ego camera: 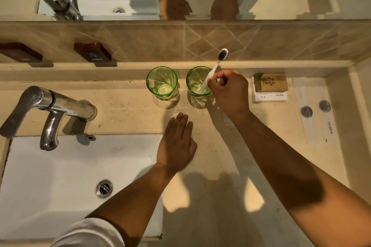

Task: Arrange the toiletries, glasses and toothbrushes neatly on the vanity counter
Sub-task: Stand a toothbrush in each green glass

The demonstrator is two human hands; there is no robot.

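Your right hand (228,90) pinches the white toothbrush (213,72) standing in a green glass (197,82); your left hand (177,142) lies flat, fingers straight, on the smooth desk (128,110).

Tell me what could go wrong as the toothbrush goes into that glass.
1. The right hand pinches the toothbrush at a slant inside the right glass; let go, its weight on the rim may tip the glass.
2. The left glass stands close beside it, so a toppling glass could knock it.
3. The left hand lies flat on the counter, steadying neither glass.
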